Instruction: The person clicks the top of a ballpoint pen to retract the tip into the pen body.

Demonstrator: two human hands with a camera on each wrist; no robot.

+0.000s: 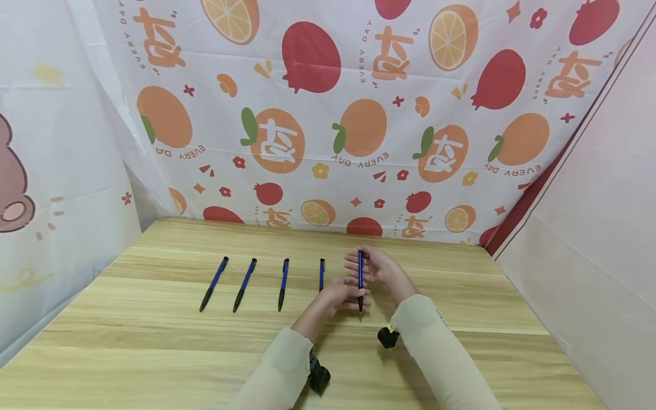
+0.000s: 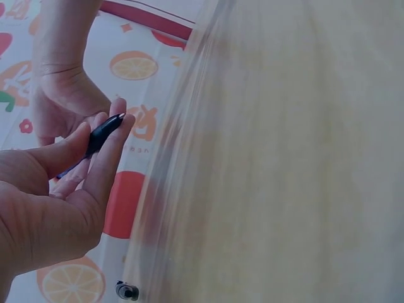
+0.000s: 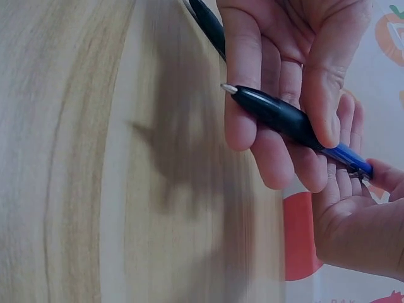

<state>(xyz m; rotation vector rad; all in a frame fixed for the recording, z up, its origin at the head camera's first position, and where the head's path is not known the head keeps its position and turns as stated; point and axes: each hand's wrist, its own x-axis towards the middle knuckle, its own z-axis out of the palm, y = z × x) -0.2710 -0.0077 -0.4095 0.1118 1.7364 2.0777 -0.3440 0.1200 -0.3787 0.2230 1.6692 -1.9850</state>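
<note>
A blue click pen with a black grip is held above the table by both hands. The left hand pinches its black grip, thumb on top and fingers beneath. At the clip end, the right hand holds the pen's blue barrel by its thumb and fingers. In the right wrist view the metal tip of the pen sticks out past the left fingers. Just left of the hands lies a similar pen, its lower part hidden by the left hand.
Further left on the wooden table, more blue pens lie in a row: one pen, a second pen and a third pen. A fruit-print curtain hangs behind the table. White sheets flank the sides.
</note>
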